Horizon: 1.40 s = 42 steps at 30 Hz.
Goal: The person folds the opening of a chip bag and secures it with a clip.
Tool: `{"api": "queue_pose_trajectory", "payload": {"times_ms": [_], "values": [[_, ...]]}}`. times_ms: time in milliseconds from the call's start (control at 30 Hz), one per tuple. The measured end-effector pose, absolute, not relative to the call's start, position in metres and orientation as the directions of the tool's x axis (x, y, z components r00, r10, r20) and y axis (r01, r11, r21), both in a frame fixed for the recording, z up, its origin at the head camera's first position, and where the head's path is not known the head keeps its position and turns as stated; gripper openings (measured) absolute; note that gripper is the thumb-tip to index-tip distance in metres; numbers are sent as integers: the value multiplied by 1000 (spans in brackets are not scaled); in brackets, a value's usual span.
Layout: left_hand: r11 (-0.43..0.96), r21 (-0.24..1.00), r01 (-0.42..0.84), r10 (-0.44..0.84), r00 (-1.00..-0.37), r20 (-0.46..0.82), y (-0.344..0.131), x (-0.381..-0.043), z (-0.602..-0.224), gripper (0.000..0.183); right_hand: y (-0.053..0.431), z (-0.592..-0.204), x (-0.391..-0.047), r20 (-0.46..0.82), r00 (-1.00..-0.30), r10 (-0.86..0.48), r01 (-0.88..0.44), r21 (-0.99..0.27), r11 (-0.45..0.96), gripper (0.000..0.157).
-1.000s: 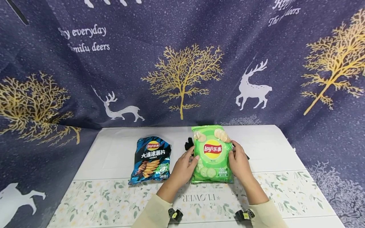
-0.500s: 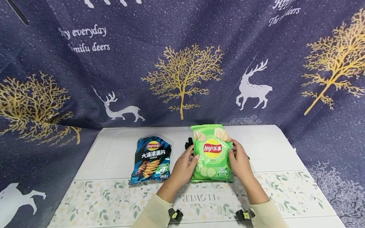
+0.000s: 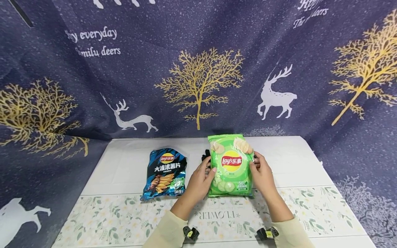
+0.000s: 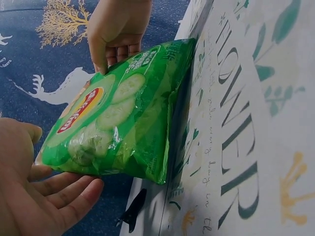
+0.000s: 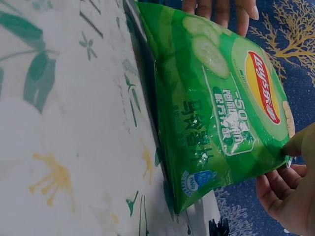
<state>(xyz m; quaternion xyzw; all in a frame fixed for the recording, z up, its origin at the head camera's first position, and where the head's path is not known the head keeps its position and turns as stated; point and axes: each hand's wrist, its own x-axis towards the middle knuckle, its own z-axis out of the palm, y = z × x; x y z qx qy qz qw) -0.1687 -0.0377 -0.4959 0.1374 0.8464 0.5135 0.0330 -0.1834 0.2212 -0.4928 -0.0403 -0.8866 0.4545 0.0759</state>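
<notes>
A green bag of Lay's chips [image 3: 231, 179] is tilted up over the white tabletop, its printed front facing me. My left hand [image 3: 198, 182] holds its left edge, fingers along the side and underneath, thumb at the front. On the opposite edge, my right hand [image 3: 263, 175] grips with the thumb in front and fingers curled behind, as the right wrist view shows at the bag's corner [image 5: 275, 157]. The bag's lower edge sits close to the table; whether it touches cannot be told. A blue and black bag of Lay's chips [image 3: 165, 174] lies to the left, apart from both hands.
Behind the green bag a black object [image 3: 206, 154] sticks out, mostly hidden. A floral band with the word FLOWER [image 3: 217, 215] crosses the white table [image 3: 285, 158]. A dark blue curtain [image 3: 133, 86] with deer and trees hangs behind.
The green bag has risen very slightly in the head view, with both hands staying on its sides. The blue and black bag stays in place.
</notes>
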Motion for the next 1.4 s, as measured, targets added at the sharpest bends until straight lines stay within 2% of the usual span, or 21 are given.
{"api": "queue_pose_trajectory", "payload": {"times_ms": [233, 900, 1400], "values": [[431, 881, 194, 257, -963, 87, -37, -169, -495, 66, 222, -490, -183, 95, -986, 138, -6, -844, 536, 52], [428, 882, 199, 238, -966, 102, -38, -168, -493, 65, 220, -488, -184, 133, -977, 165, -23, -840, 542, 45], [416, 886, 205, 224, -967, 118, -37, -169, -487, 65, 216, -488, -183, 196, -959, 206, -54, -837, 545, 32]]}}
